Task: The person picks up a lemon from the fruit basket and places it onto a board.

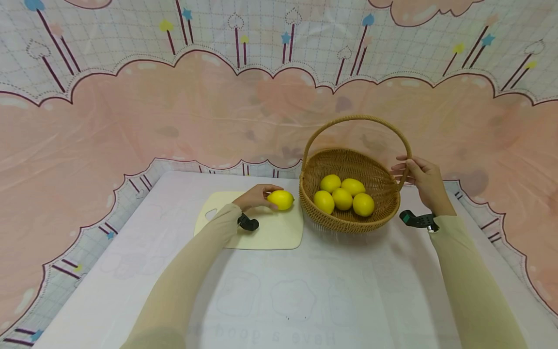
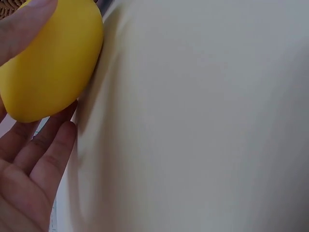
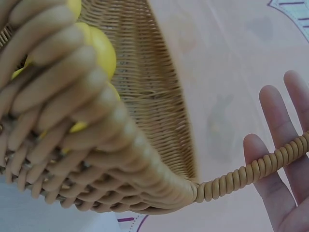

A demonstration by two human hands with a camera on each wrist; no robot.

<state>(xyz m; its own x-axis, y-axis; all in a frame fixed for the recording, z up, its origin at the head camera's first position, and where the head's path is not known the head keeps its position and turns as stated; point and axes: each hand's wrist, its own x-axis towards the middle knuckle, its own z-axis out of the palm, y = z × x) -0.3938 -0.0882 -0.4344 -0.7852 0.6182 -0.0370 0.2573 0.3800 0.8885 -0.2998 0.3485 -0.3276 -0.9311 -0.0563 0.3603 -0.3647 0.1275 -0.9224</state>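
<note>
— Five lemons sit in the basket (image 1: 348, 220), and one more lemon (image 1: 281, 199) is under my left hand (image 1: 258, 196). It lies on the board (image 1: 270, 235), near the edge next to the basket.

— How do you hold it?

— My fingers curl round it. One finger (image 2: 21, 24) lies on top and the others sit below it. It is smooth and round, so I think it can roll. I keep my fingers snug but I do not squash it.

— And your other hand?

— My right hand (image 1: 420, 177) is at the handle (image 1: 357, 118), down low on the right side. My fingers (image 3: 270, 121) are almost straight and spread behind the handle. They touch it more than they grab it.

— Is that good enough?

— I think so. The basket is light and could slide or tip, so a steady touch on the handle helps it stay put.

— Any tip for the lemon?

— Hold it from both sides, top and bottom. Keep it low over the board, so if it slips it does not go far.
</note>
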